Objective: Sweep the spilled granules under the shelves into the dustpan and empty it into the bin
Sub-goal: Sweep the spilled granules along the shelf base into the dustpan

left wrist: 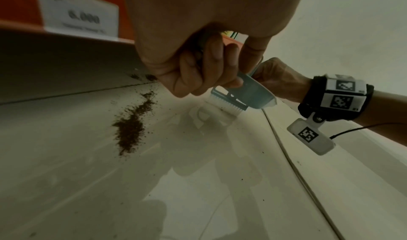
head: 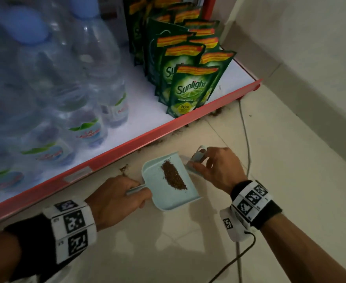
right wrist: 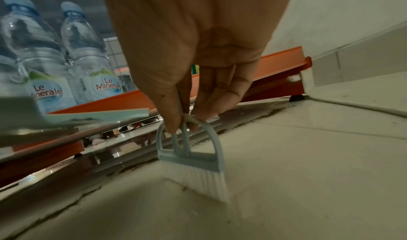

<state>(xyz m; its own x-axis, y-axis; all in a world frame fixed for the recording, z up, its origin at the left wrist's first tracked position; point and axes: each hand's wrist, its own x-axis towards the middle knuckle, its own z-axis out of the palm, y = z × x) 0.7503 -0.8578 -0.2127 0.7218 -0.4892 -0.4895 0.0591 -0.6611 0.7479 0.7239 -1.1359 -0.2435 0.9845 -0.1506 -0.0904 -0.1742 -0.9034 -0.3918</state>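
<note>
My left hand [head: 136, 192] grips the handle of a pale blue dustpan [head: 157, 174] held just above the floor beside the red shelf edge [head: 168, 125]. A brown heap of granules [head: 173, 176] lies in the pan. My right hand [head: 200, 162] pinches the loop handle of a small blue brush [right wrist: 193, 160] at the pan's far right corner, its white bristles [right wrist: 204, 182] on the tile. In the left wrist view, more granules [left wrist: 132, 125] lie on the floor under the shelf. A thin dark line of granules [right wrist: 242, 122] runs along the shelf base.
Water bottles [head: 90, 111] and green Sunlight pouches [head: 190, 90] fill the bottom shelf. A grey cable [head: 245, 135] runs over the tiles right of the brush. The wall [head: 311, 58] closes the corner at the right. A price label [left wrist: 77, 14] sits on the shelf edge.
</note>
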